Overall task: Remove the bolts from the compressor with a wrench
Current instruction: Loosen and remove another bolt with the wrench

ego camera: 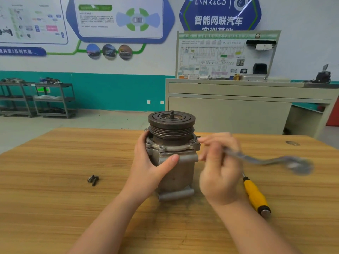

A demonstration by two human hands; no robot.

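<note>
Bolt removal underway: compressor braced on the surface, wrench at the flange.

Left to right: loose bolts (93,180) lie at 9 o'clock of the compressor (172,154), well apart from it. Compressor stands upright mid-surface (55,198), pulley (171,123) on top. Left hand (154,162) wraps the housing from 9 o'clock, thumb across the front: grip closed on the body. Right hand (220,167) at 3 o'clock, grip closed on the wrench (266,159); near end sits by a flange bolt (198,138), blurred, so engagement can't be confirmed. Yellow-handled screwdriver (255,196) lies at 4 o'clock. Judgement: cast metal body, heavy, rigid, likely greasy. Hold the housing below the flange, not the pulley, which may spin. Wrench is stiff; risk is slipping off the bolt head.
</note>
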